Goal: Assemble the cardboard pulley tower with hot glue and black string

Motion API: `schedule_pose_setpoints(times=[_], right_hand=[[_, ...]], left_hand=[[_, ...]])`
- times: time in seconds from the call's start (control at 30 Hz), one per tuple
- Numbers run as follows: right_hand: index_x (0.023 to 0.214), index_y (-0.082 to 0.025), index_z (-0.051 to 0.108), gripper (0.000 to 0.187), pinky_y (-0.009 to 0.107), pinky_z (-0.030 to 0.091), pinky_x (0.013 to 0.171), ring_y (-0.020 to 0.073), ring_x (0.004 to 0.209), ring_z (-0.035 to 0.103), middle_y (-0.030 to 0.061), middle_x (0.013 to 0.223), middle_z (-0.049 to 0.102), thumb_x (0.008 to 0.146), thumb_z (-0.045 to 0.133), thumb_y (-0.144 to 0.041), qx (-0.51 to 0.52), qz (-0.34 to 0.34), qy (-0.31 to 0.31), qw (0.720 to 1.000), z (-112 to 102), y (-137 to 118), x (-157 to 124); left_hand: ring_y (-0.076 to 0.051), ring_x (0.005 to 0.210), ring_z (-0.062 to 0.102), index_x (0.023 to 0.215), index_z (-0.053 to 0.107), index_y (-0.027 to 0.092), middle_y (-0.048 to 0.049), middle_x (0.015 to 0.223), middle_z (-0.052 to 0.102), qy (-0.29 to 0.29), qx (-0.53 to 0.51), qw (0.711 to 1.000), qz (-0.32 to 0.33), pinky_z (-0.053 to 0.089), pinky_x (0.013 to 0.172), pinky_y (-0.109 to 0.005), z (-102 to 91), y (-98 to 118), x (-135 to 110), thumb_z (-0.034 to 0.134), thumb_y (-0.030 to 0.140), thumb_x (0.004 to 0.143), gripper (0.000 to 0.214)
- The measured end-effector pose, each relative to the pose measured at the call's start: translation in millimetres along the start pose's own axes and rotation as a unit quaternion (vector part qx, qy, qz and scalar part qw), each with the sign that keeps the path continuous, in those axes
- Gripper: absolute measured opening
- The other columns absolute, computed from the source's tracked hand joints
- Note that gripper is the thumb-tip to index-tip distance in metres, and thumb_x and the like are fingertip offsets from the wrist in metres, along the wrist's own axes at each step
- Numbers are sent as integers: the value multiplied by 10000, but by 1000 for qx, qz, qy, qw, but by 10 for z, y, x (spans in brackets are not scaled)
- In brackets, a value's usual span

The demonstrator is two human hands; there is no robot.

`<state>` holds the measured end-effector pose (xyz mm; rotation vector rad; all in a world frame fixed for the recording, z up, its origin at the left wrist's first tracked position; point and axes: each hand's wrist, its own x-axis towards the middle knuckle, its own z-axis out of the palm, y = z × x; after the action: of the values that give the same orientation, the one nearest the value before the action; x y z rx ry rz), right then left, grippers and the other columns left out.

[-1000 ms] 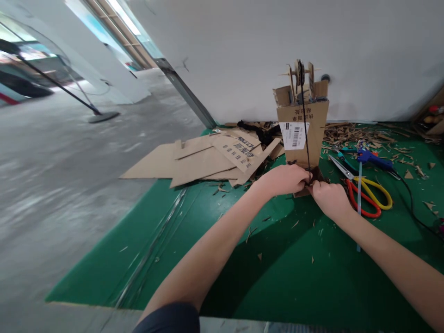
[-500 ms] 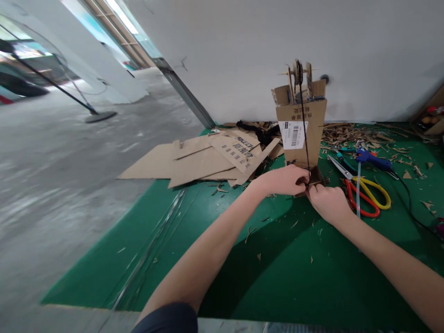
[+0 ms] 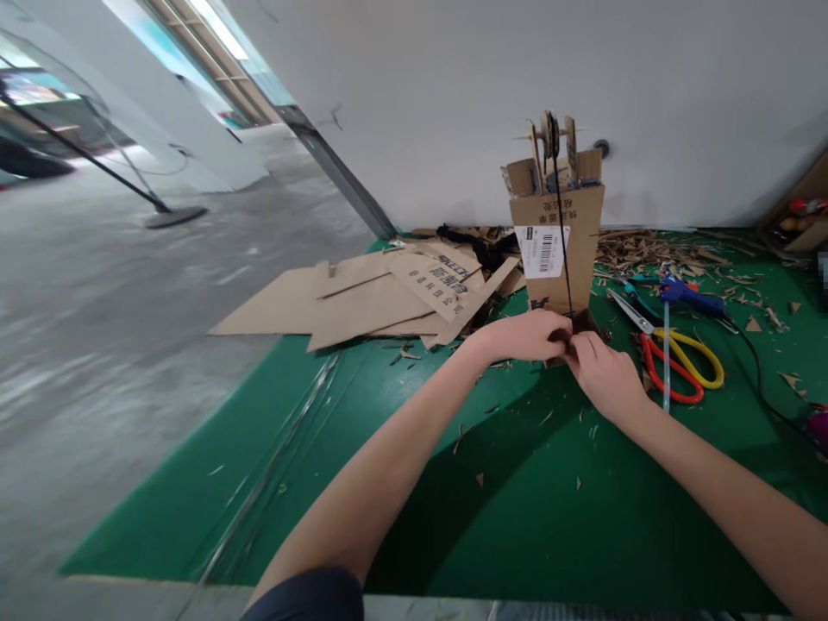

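Note:
A tall cardboard box (image 3: 582, 250) stands upright against the wall, with a white label on its front. On its top a cardboard pulley wheel (image 3: 550, 136) sits on a thin stick between two cardboard uprights. Black string (image 3: 565, 250) hangs from the wheel down the front to my fingers. My left hand (image 3: 534, 335) is closed in a pinch on the string's lower end. Close against it, my right hand (image 3: 605, 371) is pinched at the same spot. A small open cardboard box (image 3: 584, 322) shows partly behind my fingers; the fingertips hide the string's end.
Scissors (image 3: 666, 345) with red and yellow handles and a blue glue gun (image 3: 692, 297) with its cable lie on the right. Flat cardboard sheets (image 3: 368, 297) lie to the left, beside a black string bundle (image 3: 479, 246). Cardboard scraps (image 3: 653, 254) litter the green table mat (image 3: 517, 535).
The view has shifted slightly. My hands stay together at the string's lower end, with the right fingers changing their grip a little and the right knuckles rising.

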<state>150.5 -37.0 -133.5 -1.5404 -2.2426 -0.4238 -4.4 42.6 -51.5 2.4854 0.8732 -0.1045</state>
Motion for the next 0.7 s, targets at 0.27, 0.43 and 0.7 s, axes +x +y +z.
schedule_pose_setpoints(times=[0.27,0.43,0.7], right_hand=[[910,-138,599,213,289,208,494,123,664,575,62,833,641,974,395,-132,-19,-40,38,998,32,21,-26],[955,-169,614,208,291,273,549,159,775,560,55,876,639,950,414,-111,-44,-117,48,991,-62,10,-47],[903,-150,575,192,292,310,565,132,645,537,42,804,613,930,408,-61,-64,-200,75,975,-30,16,-29]], left_hand=[[-120,673,581,837,636,151,-45,844,687,0,-13,1000,-2,422,628,-246,-9,-10,-12,465,167,868,174],[-134,738,623,882,640,152,-47,891,706,12,1,1000,-8,433,660,-251,16,-35,4,470,180,892,172],[-148,748,625,901,634,158,-52,884,702,11,13,1000,-8,440,664,-260,71,-77,22,463,205,908,177]])
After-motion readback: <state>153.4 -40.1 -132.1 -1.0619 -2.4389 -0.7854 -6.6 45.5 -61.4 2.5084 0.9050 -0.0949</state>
